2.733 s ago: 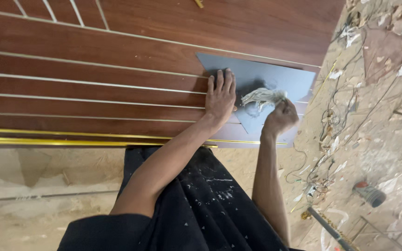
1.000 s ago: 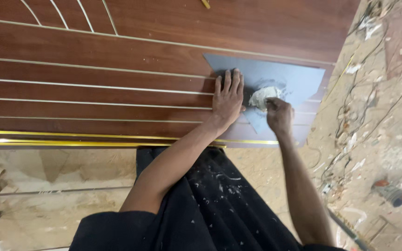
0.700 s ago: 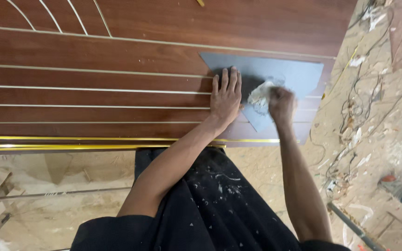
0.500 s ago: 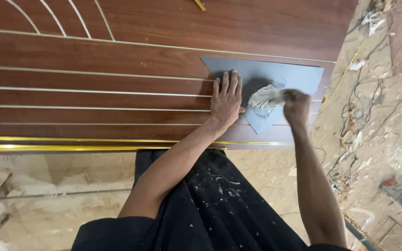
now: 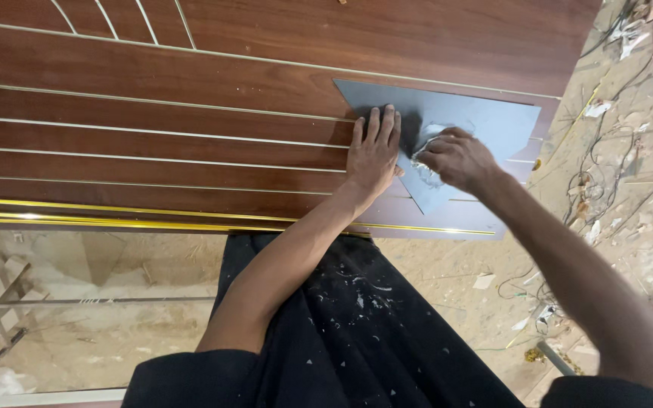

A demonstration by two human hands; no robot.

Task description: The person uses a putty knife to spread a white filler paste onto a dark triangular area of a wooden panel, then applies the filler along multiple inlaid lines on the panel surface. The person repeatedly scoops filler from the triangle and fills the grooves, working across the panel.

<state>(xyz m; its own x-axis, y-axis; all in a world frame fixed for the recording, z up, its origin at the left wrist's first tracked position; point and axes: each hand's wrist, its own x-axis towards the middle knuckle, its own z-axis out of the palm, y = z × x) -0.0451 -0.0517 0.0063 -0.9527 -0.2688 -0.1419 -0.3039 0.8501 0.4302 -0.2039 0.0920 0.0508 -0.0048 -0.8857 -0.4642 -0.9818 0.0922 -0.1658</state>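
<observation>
The left hand lies flat and open, palm down, fingers extended and close together. It presses on the brown wood-grain panel at the left edge of the grey sheet; the fingertips reach onto the grey surface.

The right hand is closed around a wad of pale cloth, of which only a small part shows under the fingers. The wad touches the grey sheet just beside the left hand's fingers. The two hands are near each other, almost touching.

The grey sheet is a flat, angular piece lying on the right end of the panel, with one point directed toward the person. The panel carries thin pale inlay lines running along its length and a gold-coloured strip along its near edge.

Black, paint-flecked clothing fills the lower centre. To the right of the panel, the dusty floor holds scraps and loose wires.
</observation>
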